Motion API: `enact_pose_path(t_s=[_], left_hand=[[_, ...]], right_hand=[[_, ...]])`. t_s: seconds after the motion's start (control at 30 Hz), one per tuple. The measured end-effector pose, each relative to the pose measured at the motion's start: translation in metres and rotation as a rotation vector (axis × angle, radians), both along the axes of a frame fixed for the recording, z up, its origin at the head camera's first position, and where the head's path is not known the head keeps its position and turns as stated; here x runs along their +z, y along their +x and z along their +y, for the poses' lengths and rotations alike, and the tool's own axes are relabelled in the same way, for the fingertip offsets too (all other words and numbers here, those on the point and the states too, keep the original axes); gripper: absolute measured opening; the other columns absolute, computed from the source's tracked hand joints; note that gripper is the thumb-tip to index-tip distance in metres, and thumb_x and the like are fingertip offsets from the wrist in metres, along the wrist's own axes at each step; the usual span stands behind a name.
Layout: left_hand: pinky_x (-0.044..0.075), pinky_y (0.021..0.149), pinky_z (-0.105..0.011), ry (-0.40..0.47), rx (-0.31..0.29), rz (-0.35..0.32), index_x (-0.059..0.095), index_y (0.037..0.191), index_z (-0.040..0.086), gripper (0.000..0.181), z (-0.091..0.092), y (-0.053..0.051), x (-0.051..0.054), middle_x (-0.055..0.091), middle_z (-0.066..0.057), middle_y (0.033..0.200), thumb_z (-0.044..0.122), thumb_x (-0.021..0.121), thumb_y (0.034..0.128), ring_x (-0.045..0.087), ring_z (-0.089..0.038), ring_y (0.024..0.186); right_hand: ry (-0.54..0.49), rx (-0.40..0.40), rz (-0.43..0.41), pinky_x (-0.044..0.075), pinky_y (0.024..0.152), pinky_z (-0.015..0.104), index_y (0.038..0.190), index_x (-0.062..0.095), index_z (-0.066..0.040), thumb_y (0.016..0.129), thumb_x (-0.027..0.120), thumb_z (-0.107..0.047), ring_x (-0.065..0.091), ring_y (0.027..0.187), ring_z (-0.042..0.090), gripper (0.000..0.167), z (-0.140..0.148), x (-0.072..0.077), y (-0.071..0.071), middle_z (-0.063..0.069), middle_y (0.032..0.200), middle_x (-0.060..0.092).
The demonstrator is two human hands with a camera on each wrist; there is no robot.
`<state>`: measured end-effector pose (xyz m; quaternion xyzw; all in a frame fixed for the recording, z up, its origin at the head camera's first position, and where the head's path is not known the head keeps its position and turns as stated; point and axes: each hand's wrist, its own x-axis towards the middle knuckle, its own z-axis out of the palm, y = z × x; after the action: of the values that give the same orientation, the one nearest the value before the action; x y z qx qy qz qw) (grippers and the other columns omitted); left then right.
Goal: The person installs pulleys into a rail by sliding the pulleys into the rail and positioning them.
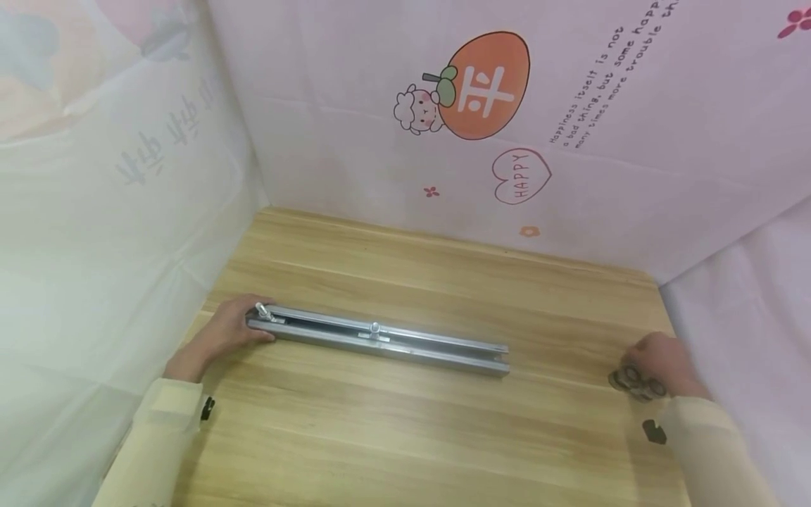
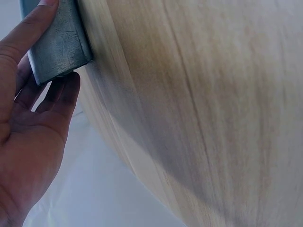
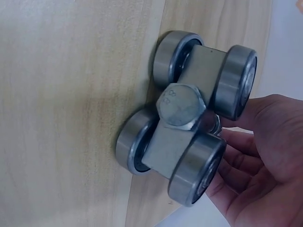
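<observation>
A silver C-shaped metal rail [image 1: 412,352] lies on the wooden table with its slot facing up. My left hand [image 1: 229,327] grips its left end, thumb on the near side and fingers beyond. In the left wrist view the rail end [image 2: 60,45] sits between thumb and fingers. A small bolt with a plate [image 1: 375,331] stands midway along the slot; a tilted one [image 1: 262,310] is by my left hand. Off to the right, my right hand [image 1: 664,360] holds a roller trolley [image 3: 177,106], with several steel wheels and a hex bolt head, apart from the rail.
The wooden table [image 1: 380,429] meets a printed pink cloth wall [image 1: 355,141] at the back. White cloth hangs along the left [image 1: 95,246] and right [image 1: 754,317] sides, close to both arms. Small dark pieces show at both cuffs.
</observation>
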<state>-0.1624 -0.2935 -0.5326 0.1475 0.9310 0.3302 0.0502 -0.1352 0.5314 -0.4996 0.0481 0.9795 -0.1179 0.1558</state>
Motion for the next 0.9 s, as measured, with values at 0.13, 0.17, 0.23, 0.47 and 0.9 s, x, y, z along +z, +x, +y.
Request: enact_pose_path(t_s=[0.13,0.17,0.23,0.47,0.9], left_hand=[[0.045,0.11,-0.068,0.003,0.002,-0.002,0.068,0.131,-0.003,0.071,0.0,0.001,0.001,0.069,-0.03,0.129,0.014,0.098,0.0695,0.063,-0.052,0.12],[0.045,0.111,-0.068,0.006,0.004,-0.003,0.068,0.131,-0.003,0.07,0.001,0.001,0.001,0.069,-0.03,0.129,0.013,0.098,0.0696,0.064,-0.052,0.12],[0.045,0.111,-0.068,0.009,0.004,-0.002,0.067,0.131,-0.003,0.07,0.001,0.001,0.001,0.069,-0.03,0.129,0.013,0.098,0.0699,0.063,-0.052,0.12],[0.045,0.111,-0.067,0.008,0.002,-0.001,0.068,0.131,-0.003,0.07,0.001,0.001,0.002,0.069,-0.029,0.13,0.014,0.098,0.0703,0.063,-0.052,0.121],[0.045,0.11,-0.067,0.017,0.0,0.011,0.068,0.131,-0.003,0.07,-0.001,0.001,-0.001,0.069,-0.029,0.129,0.014,0.098,0.0698,0.064,-0.051,0.12]], right_hand=[[0.003,-0.002,0.008,0.053,0.059,0.04,0.072,0.075,-0.005,0.089,0.074,-0.026,0.062,0.066,0.023,0.027,0.003,-0.001,-0.001,0.004,0.069,0.072],[-0.001,-0.004,0.011,0.054,0.059,0.04,0.073,0.076,-0.004,0.089,0.074,-0.025,0.063,0.066,0.023,0.027,0.003,-0.001,-0.001,0.004,0.07,0.072],[-0.009,-0.014,0.014,0.055,0.059,0.041,0.077,0.076,-0.001,0.089,0.073,-0.024,0.064,0.066,0.023,0.027,0.004,0.0,-0.001,0.005,0.07,0.073],[-0.004,0.001,0.062,0.059,0.067,0.057,0.084,0.076,0.006,0.092,0.065,-0.016,0.068,0.068,0.03,0.025,0.001,0.008,0.001,0.011,0.073,0.074],[0.06,-0.014,0.17,0.054,0.072,0.072,0.104,0.071,0.015,0.095,0.064,-0.014,0.065,0.094,0.062,0.031,-0.005,0.014,0.006,0.038,0.11,0.07]])
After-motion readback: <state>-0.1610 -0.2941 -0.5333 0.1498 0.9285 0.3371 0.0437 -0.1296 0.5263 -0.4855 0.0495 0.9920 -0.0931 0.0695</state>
